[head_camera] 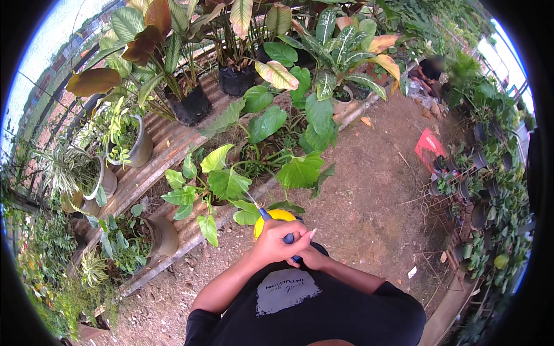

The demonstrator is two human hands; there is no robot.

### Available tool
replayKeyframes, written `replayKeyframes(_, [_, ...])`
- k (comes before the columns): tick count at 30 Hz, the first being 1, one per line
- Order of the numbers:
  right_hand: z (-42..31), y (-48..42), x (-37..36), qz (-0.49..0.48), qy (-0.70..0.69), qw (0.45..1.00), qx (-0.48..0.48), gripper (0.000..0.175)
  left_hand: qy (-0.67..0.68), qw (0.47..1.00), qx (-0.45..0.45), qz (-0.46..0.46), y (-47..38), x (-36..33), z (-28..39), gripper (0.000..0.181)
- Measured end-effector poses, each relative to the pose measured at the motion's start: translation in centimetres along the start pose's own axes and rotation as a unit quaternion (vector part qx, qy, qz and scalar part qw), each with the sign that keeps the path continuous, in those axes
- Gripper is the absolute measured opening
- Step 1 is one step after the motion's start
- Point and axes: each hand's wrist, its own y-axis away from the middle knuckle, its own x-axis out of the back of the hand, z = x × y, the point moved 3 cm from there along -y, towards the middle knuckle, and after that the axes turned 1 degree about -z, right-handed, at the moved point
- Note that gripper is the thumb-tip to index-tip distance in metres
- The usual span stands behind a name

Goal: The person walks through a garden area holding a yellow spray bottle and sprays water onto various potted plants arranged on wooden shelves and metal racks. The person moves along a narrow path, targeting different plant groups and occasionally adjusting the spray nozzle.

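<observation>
A sprayer with a round yellow body [280,215] and blue parts is held close against my front. My left hand [277,240] closes around its blue handle, and the slim nozzle points up and left at a broad green leaf [228,184] of a potted plant. A thin pale streak shows at the nozzle's tip. Just right of and partly beneath the left hand, my right hand [312,257] is closed by a blue part of the sprayer; its fingers are mostly hidden. Another lobed leaf [301,170] spreads above the yellow body.
Corrugated metal sheeting [166,134] carries black plant bags [190,106] and a grey pot [140,145]. A white-spotted plant [342,52] stands beyond. Right of the dirt path [368,207] lie a red object [429,145] and rows of potted plants. A person [428,73] sits far off at upper right.
</observation>
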Motion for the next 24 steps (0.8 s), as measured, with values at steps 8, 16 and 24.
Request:
replayKeyframes(8, [0.5,0.2,-0.5,-0.009,0.029,0.999,0.03,0.026,-0.001,0.998,0.066,0.021,0.9,-0.1,1.6,0.017])
replayKeyframes(16, [0.2,0.4,-1.5,0.022,0.005,1.0,0.017,0.026,0.014,0.995,0.093,0.02,0.4,0.7,4.6,0.015])
replayKeyframes(24, [2.4,-0.6,-1.5,0.137,0.038,0.979,0.149,0.034,-0.209,0.973,-0.052,-0.086,-2.4,2.1,10.2,0.024])
